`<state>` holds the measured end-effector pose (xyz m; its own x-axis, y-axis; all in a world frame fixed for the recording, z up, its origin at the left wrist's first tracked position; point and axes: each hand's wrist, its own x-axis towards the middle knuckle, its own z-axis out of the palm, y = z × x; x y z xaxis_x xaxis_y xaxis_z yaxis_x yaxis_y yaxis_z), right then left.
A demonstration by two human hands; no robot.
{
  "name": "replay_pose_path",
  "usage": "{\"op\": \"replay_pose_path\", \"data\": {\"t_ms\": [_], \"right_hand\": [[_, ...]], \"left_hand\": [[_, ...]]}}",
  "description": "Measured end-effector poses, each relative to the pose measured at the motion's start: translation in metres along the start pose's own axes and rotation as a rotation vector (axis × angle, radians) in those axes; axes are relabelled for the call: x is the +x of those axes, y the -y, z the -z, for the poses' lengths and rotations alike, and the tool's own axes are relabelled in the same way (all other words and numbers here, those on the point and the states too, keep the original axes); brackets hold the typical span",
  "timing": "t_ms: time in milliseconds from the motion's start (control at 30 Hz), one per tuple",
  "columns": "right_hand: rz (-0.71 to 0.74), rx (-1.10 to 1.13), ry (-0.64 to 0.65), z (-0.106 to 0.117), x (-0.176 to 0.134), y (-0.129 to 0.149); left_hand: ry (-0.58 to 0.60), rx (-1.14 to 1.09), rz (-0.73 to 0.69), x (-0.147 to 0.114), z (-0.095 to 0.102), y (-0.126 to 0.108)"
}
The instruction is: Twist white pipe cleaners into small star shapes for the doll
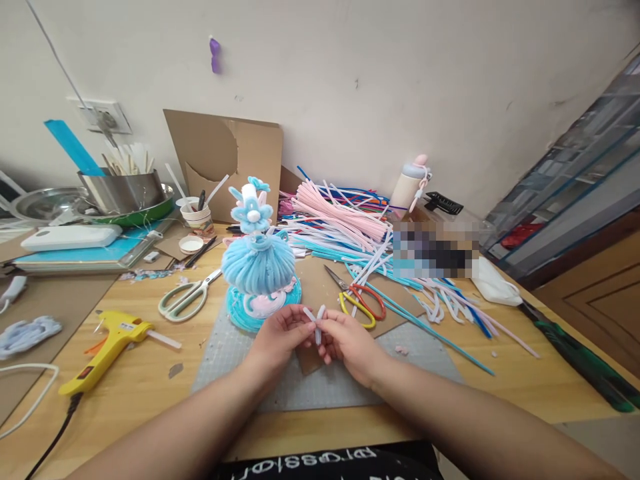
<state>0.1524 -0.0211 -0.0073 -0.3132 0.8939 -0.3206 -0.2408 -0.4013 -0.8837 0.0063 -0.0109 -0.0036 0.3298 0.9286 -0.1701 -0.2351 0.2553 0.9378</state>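
Note:
Both hands meet over the grey cutting mat point(225, 380), near the middle of the view. Between their fingertips is a short white pipe cleaner point(318, 332), bent so that two ends stick up in a V. My left hand point(280, 337) pinches it from the left; my right hand point(350, 340) pinches it from the right. Just behind my left hand stands a light-blue pipe-cleaner figure point(257, 263) with a pleated skirt and a flower on top. It rests on a round turquoise and pink base point(240, 310). Scissors with red and yellow handles point(367, 300) lie behind my right hand.
A yellow glue gun point(107, 347) lies at the left, its cord running toward me. White-handled scissors point(187, 299) are beside the base. A pile of coloured pipe cleaners point(345, 213) spreads along the back. A bottle point(407, 187) and a leaning cardboard sheet point(260, 153) stand near the wall.

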Motion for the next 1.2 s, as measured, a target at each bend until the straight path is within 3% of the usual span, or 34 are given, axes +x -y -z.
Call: {"op": "replay_pose_path", "data": {"t_ms": [633, 900, 1000, 1100, 1200], "right_hand": [[0.03, -0.016, 0.008, 0.005, -0.002, -0.005], [0.086, 0.013, 0.073, 0.01, -0.003, 0.002], [0.109, -0.056, 0.033, 0.011, -0.003, 0.003], [0.12, -0.112, -0.008, 0.01, -0.005, 0.002], [0.114, -0.134, -0.018, 0.009, -0.006, 0.003]], "left_hand": [[-0.021, 0.165, -0.079, -0.003, -0.001, -0.002], [-0.061, 0.204, -0.028, -0.002, 0.003, -0.001], [-0.061, 0.213, -0.047, -0.001, 0.005, 0.0], [-0.048, 0.315, -0.092, -0.003, 0.004, 0.0], [-0.068, 0.564, -0.181, -0.006, 0.002, -0.002]]}}
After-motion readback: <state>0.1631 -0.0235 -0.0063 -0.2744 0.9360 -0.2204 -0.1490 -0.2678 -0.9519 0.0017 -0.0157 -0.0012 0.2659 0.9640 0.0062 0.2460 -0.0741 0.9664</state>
